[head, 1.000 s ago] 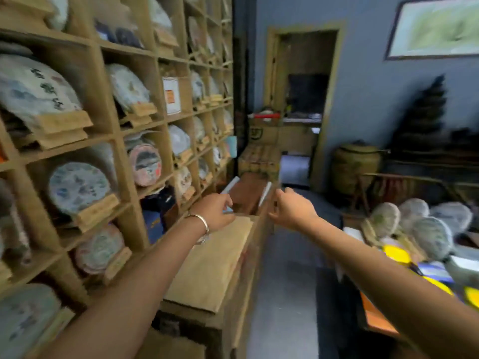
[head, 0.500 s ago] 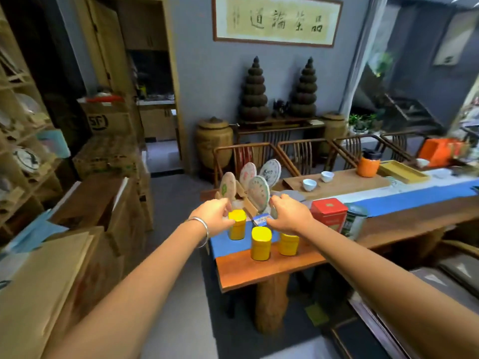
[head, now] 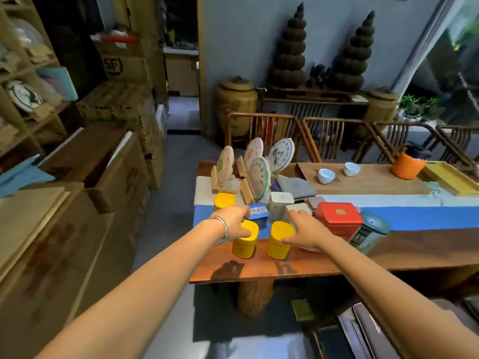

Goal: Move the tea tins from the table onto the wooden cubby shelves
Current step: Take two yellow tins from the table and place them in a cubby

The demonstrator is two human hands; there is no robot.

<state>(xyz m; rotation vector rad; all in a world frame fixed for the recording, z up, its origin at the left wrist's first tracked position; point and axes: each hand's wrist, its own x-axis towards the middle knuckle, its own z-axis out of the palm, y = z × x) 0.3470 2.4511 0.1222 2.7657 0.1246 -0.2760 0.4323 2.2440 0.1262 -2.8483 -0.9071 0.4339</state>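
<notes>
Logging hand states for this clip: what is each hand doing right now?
Left hand: open, fingers resting on a yellow tin, not yet gripping.
Right hand: open, fingers against the other yellow tin, not yet gripping.

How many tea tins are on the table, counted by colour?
Yellow tins: 3
Red tins: 1
Blue tins: 1
White or silver square tins: 2
Green-grey round tins: 1
Total: 8
</notes>
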